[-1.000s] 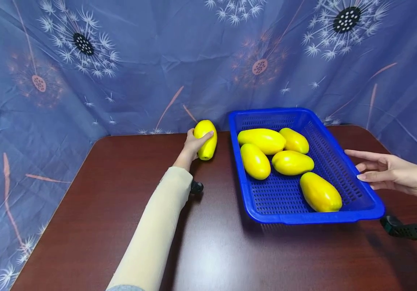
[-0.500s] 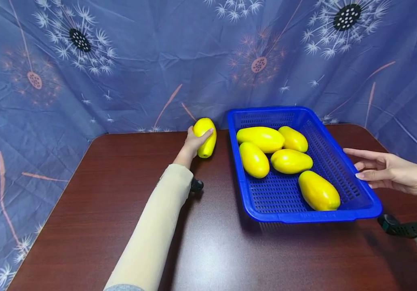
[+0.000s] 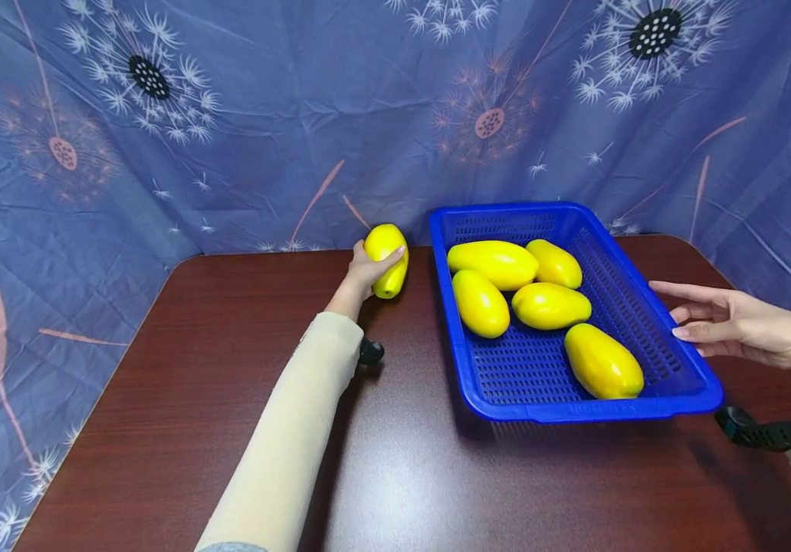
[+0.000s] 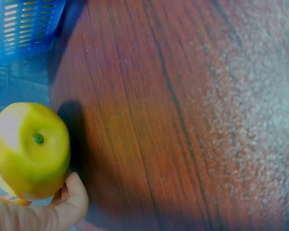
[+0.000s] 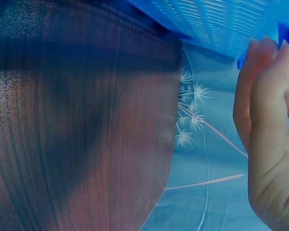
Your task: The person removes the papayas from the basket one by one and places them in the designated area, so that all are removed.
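Note:
In the head view my left hand [image 3: 365, 270] grips a yellow papaya [image 3: 388, 257] near the table's back edge, thumb across its top. The left wrist view shows the papaya's green stem spot [image 4: 38, 138] facing the camera, and a dark shadow beside the fruit. A blue perforated basket [image 3: 467, 376] is to its right with several yellow papayas inside, one of them a papaya [image 3: 604, 362] at the near right corner. My right hand [image 3: 747, 326] holds the basket's right rim, thumb tip on the edge; some fingers are partly hidden. The right wrist view shows those fingertips against the rim.
The brown wooden table [image 3: 230, 330] reflects light near its front. Behind it and at the left hangs a blue cloth [image 3: 264, 138] with dandelion prints. A dark strap [image 3: 761, 431] is at my right wrist, and the basket's shadow falls on the table.
The whole view shifts slightly. My left hand stays around the papaya and my right hand stays at the basket's rim.

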{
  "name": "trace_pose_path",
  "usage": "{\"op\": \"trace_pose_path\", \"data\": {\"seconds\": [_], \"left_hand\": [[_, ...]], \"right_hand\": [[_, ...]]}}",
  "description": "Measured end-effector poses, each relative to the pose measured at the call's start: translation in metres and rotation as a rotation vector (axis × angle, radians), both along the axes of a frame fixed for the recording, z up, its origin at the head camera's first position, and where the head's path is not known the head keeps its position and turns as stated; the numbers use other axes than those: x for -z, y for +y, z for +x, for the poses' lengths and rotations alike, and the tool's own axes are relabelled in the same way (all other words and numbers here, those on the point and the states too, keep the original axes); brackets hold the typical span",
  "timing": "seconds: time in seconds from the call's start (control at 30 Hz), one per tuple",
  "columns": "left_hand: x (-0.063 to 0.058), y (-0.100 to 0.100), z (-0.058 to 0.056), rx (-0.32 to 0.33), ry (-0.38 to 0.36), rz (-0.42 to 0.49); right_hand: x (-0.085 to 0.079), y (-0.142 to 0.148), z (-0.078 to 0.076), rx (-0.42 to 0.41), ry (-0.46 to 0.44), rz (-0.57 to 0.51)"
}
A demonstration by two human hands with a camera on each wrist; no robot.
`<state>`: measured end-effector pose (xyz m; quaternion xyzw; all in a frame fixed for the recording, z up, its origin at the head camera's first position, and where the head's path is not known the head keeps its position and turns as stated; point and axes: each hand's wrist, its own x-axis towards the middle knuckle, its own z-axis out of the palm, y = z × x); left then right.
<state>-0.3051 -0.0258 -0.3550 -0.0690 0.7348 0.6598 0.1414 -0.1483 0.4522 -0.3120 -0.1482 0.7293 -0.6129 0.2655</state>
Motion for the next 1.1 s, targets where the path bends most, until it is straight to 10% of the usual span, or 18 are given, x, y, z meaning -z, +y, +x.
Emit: {"op": "trace_pose_path", "data": {"seconds": [0.43,1.1], "left_hand": [[-0.011,-0.007,-0.001,0.027,0.103,-0.18],[-0.07,-0.031,0.013,0.237,0.244,-0.458]], "right_hand": [[-0.004,0.0,0.0,0.041,0.02,0.062],[0.0,0.0,-0.003,-0.051,-0.098,-0.119]]}}
